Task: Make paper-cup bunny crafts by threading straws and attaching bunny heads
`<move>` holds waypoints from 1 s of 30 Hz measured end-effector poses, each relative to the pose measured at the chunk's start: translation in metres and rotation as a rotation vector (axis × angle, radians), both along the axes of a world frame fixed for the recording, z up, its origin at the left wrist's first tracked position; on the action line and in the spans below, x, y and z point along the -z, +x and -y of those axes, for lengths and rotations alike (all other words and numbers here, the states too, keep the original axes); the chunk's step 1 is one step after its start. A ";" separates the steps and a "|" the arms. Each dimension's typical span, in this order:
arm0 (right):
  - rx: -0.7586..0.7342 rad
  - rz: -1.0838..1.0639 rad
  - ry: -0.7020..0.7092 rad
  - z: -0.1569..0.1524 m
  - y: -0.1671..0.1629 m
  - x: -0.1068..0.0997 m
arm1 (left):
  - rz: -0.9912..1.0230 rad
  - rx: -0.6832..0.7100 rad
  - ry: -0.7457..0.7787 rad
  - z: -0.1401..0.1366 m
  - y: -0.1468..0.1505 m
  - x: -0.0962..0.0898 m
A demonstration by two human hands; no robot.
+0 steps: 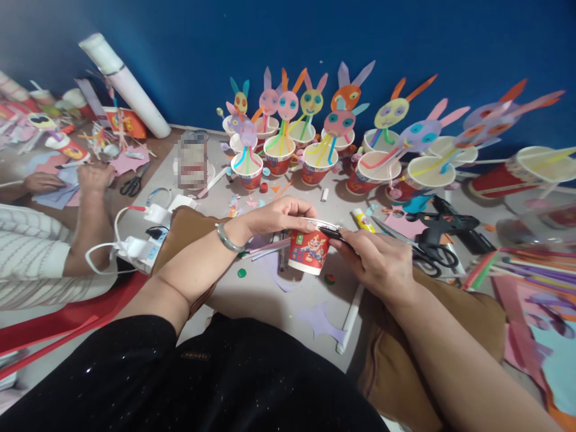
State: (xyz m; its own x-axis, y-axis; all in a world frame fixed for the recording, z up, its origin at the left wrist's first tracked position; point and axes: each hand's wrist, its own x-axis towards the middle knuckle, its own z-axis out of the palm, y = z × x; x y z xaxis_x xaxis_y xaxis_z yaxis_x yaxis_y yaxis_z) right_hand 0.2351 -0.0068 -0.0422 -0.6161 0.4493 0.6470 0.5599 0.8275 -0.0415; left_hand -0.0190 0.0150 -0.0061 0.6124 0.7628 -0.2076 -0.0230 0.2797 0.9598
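— Hands first: what does each one have?

— Left hand [281,215] is curled over the rim of a red printed paper cup [309,248], fingers closed on the far edge and steadying it. Right hand [377,262] is pinched shut on a thin dark tool [332,233], its tip lying across the cup's rim; I cannot tell what kind of tool it is.

— Where is the cup?

— Held just above the grey floor [265,294], between the person's knees, tilted slightly toward the right hand.

— And just around it?

— Loose strips of coloured paper [267,247] pass behind the cup on the left. A glue stick [363,220] lies just beyond the right hand, with black scissors [429,255] and a black glue gun [443,223] to its right. A lilac paper cut-out [324,322] and a white stick [350,318] lie nearer the body.

— Farther out?

— Finished rabbit-faced cups [288,129] stand in rows against the blue wall [405,36]. At the left, another person's hand [92,177] rests near a second pair of scissors [132,185], beside a white cable [117,240].
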 end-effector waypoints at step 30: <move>0.078 -0.469 -0.544 0.017 -0.019 -0.005 | 0.053 -0.096 0.050 0.005 0.013 0.013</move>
